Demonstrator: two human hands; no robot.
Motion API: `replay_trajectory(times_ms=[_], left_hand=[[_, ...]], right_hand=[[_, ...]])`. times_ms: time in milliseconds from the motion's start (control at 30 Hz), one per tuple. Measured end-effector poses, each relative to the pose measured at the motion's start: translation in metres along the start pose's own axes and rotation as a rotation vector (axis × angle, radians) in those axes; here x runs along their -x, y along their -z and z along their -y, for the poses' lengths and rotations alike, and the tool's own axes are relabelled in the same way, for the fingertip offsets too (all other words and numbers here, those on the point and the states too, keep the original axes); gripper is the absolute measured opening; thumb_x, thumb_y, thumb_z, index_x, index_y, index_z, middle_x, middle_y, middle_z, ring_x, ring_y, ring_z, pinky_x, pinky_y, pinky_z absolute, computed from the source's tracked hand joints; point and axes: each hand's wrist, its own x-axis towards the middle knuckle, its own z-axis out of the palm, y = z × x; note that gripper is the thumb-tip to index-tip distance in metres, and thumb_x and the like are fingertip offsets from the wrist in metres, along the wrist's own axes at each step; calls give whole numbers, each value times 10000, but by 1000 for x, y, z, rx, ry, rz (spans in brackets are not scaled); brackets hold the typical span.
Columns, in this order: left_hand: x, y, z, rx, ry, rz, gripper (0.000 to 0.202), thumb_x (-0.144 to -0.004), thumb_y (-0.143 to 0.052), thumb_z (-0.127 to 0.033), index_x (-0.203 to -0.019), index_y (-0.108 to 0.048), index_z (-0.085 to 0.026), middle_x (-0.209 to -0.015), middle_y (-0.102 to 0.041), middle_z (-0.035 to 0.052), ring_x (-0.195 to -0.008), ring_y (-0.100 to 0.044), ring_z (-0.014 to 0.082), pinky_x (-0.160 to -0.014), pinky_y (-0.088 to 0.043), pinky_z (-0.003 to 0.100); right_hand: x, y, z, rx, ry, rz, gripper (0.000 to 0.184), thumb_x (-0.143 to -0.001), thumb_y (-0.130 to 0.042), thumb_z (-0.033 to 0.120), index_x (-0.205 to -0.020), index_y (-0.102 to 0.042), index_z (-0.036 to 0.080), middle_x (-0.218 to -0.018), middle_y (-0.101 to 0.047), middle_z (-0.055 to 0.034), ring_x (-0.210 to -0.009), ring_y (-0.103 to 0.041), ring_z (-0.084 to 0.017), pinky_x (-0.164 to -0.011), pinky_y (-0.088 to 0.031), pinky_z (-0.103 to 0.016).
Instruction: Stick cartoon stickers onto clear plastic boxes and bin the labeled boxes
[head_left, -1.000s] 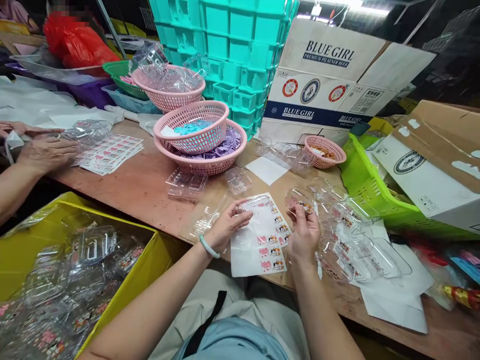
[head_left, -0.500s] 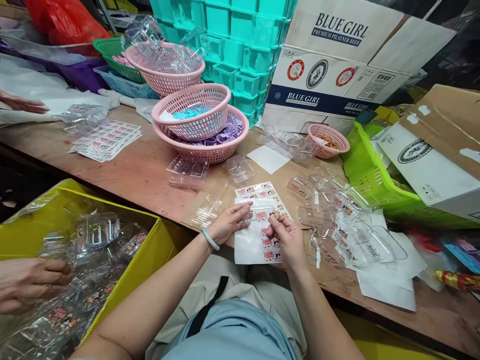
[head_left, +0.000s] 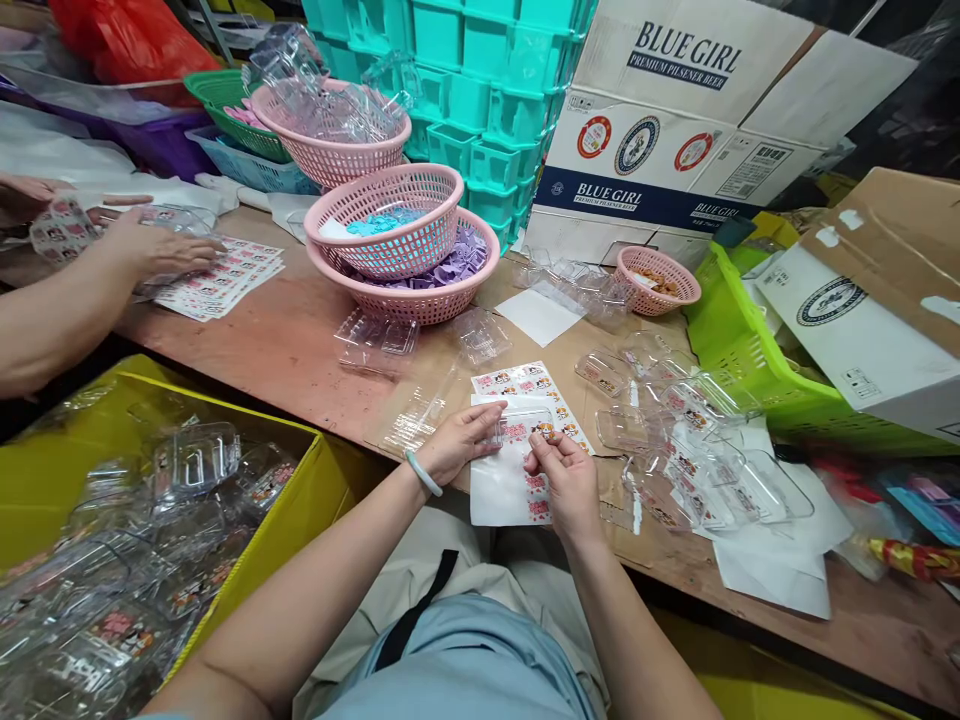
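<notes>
My left hand point(head_left: 469, 440) holds a clear plastic lid point(head_left: 517, 420) by its left end, between thumb and fingers, over a sticker sheet point(head_left: 501, 500). My right hand point(head_left: 562, 475) is closed in a pinch at the lid's right side, with a small cat sticker point(head_left: 545, 430) at its fingertips. Pink lettering stickers and cat stickers show on the sheet, which lies at the table's front edge. A second sticker sheet point(head_left: 536, 380) lies partly under it. To the right are several clear plastic lids point(head_left: 694, 400) with stickers on them.
Pink baskets point(head_left: 405, 300) with blue and purple pieces stand behind. At the left, a yellow box point(head_left: 300, 480) holds clear cases, and a co-worker's hand point(head_left: 161, 245) is over more sticker sheets point(head_left: 240, 275). A green crate point(head_left: 731, 330) and a carton point(head_left: 862, 300) are at the right.
My right hand has shifted slightly left toward the lid; my left hand stays nearly still. The co-worker's hand has left the yellow box and is now over the sheets at the left.
</notes>
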Motion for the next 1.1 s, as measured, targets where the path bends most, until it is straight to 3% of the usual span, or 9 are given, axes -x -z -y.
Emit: replay_trajectory(times_ms=[233, 400, 533, 600, 667, 867, 933, 1033, 1100], left_hand=[[2, -3, -2, -48, -3, 5, 489, -713, -777, -452, -1120, -680, -198, -1141, -636, 96, -1022, -590, 172, -801, -488, 256], [5, -12, 0, -159, -52, -84, 658, -584, -876, -324, -1181, -639, -181, -937, -633, 42, -799, -597, 106, -710, -470, 213], [9, -22, 2, -200, -112, -143, 717, -576, -871, -348, -1215, -619, -143, -928, -647, 55, -753, -595, 108, -680, -471, 222], [12, -27, 0, -211, -119, -80, 719, -589, -864, -352, -1225, -610, -135, -990, -668, 86, -836, -623, 147, -746, -489, 254], [13, -30, -5, -214, -119, 21, 691, -611, -852, -349, -1223, -610, -137, -1043, -677, 105, -914, -635, 184, -806, -497, 290], [-3, -31, -17, -255, -176, 219, 623, -664, -817, -312, -1238, -613, -182, -1234, -634, 130, -1118, -600, 262, -927, -486, 357], [-11, -26, -15, -328, -277, 156, 612, -714, -772, -338, -1279, -580, -204, -1339, -565, 126, -1217, -538, 273, -960, -472, 361], [-20, -11, -10, -639, -474, -138, 465, -801, -663, -382, -1219, -605, -188, -1312, -558, 123, -1162, -558, 256, -884, -498, 349], [-21, 3, -9, -880, -594, -307, 351, -857, -574, -365, -1147, -630, -174, -1221, -590, 116, -1092, -576, 238, -888, -483, 363]], right_hand=[[-1, -3, -6, 123, 52, -47, 382, -720, -731, 513, -754, -554, 176, -546, -595, 31, -501, -502, -102, -517, -382, -209], [-3, 4, -10, 446, 203, -156, 380, -765, -674, 544, -755, -522, 196, -577, -541, 42, -525, -478, -108, -537, -392, -225], [-11, 17, -7, 552, 349, -367, 589, -686, -750, 532, -1097, -482, 206, -865, -593, -13, -659, -537, -133, -621, -472, -258], [-14, 23, -2, 476, 331, -281, 783, -668, -770, 513, -1285, -386, 222, -1114, -587, -91, -863, -597, -180, -714, -517, -293], [-16, 27, 7, 389, 271, -103, 758, -711, -741, 498, -1330, -393, 231, -1217, -573, -115, -1010, -598, -213, -808, -524, -328], [-44, 58, 52, 385, 144, 361, 585, -744, -700, 457, -1277, -544, 273, -1101, -620, -67, -878, -633, -194, -780, -537, -354], [-70, 71, 69, 568, 298, 232, 538, -721, -709, 471, -1205, -580, 276, -1096, -605, -72, -864, -610, -202, -776, -521, -365], [-126, 85, 86, 894, 564, -148, 490, -743, -659, 475, -1148, -541, 225, -1143, -561, -111, -980, -558, -250, -878, -461, -424], [-163, 92, 87, 1090, 628, -271, 467, -753, -634, 429, -1135, -506, 192, -1159, -546, -136, -1072, -517, -284, -956, -399, -470]])
